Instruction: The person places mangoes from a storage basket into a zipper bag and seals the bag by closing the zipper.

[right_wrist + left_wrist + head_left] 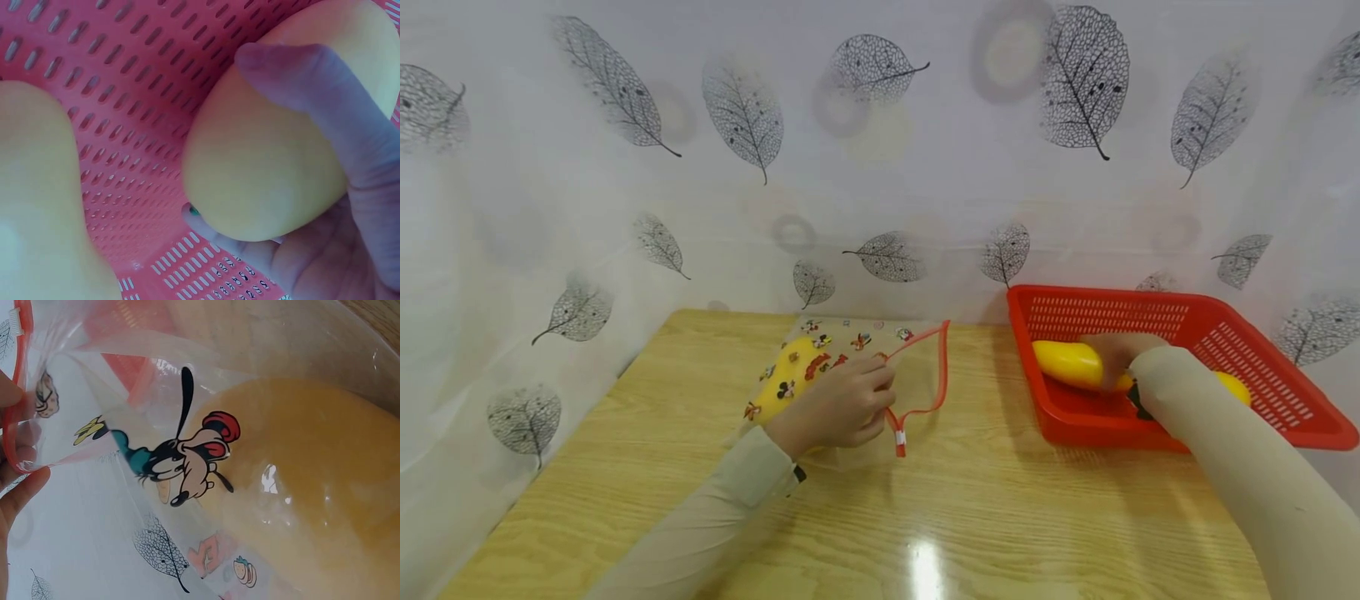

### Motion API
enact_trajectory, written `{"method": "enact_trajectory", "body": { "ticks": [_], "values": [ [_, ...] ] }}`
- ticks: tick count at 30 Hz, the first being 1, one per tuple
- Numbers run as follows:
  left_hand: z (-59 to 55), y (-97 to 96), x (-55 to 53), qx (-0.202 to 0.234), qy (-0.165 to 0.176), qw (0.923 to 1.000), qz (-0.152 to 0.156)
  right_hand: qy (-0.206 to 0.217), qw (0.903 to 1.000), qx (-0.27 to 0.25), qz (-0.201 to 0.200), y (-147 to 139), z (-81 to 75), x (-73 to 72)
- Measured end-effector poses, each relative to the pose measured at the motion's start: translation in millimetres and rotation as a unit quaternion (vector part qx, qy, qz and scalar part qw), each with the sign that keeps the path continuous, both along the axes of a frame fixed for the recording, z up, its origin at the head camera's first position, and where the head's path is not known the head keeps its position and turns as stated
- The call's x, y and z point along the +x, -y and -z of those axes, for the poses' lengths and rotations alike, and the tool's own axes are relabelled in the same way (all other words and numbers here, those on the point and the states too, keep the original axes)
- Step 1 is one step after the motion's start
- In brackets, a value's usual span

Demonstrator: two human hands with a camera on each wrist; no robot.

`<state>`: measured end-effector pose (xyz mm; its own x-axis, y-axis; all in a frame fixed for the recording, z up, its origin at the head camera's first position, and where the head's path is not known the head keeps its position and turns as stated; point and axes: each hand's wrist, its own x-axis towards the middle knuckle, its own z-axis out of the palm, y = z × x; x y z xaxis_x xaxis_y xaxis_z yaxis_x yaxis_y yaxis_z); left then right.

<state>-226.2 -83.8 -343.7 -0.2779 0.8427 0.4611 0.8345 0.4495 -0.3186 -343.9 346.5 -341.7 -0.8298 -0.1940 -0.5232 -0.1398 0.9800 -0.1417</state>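
My left hand (842, 404) pinches the red zip edge of a clear zip bag (921, 379) printed with cartoon figures. Inside the bag lies a large yellow mango-like fruit (312, 469), seen blurred through the plastic. The bag's mouth gapes toward the right, with a white slider (901, 437) at its near corner. Over at the right, my right hand (1123, 354) reaches into a red basket (1045, 417) and grips a smooth yellow mango-like fruit (269, 156), thumb on top and fingers underneath. Another yellow fruit (37, 187) lies beside it in the basket.
The wooden table (985, 500) carries the bag at centre left and the basket at the right. A white leaf-printed sheet (925, 192) hangs behind the table and down its left side. The basket's slotted walls rise around the right hand.
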Motion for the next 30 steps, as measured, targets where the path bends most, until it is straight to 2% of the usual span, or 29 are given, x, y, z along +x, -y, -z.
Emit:
{"method": "enact_trajectory", "body": {
  "ticks": [5, 12, 17, 19, 21, 24, 26, 30],
  "values": [
    [0.2, -0.7, -1.0, 0.005, -0.009, 0.9999, 0.002, -0.010, 0.9999, -0.001, 0.008, -2, -0.4, 0.9],
    [-1.2, -0.6, 0.5, 0.006, -0.014, 0.9999, 0.000, 0.015, 0.9977, -0.022, 0.062, -3, -2.0, 0.2],
    [-2.4, -0.7, 1.7, 0.006, -0.006, 1.0000, -0.004, 0.009, 0.9996, -0.015, 0.021, -5, -3.4, -0.4],
    [-3.0, -0.8, 1.9, 0.007, -0.003, 1.0000, -0.004, 0.010, 0.9996, -0.016, 0.021, -7, -5.3, 0.1],
    [-3.4, -0.8, 1.8, 0.007, -0.002, 1.0000, -0.004, 0.016, 0.9992, -0.019, 0.032, -8, -7.3, 0.7],
    [-3.6, -0.7, 1.4, 0.007, -0.001, 1.0000, -0.002, 0.034, 0.9953, -0.043, 0.080, -9, -10.6, 1.9],
    [-3.3, -0.7, 1.1, 0.007, -0.001, 1.0000, -0.001, 0.040, 0.9938, -0.048, 0.092, -9, -12.3, 2.1],
    [-2.9, -0.9, 0.8, 0.010, -0.004, 0.9999, 0.002, 0.030, 0.9952, -0.042, 0.083, -6, -18.3, 5.1]
  ]
}}
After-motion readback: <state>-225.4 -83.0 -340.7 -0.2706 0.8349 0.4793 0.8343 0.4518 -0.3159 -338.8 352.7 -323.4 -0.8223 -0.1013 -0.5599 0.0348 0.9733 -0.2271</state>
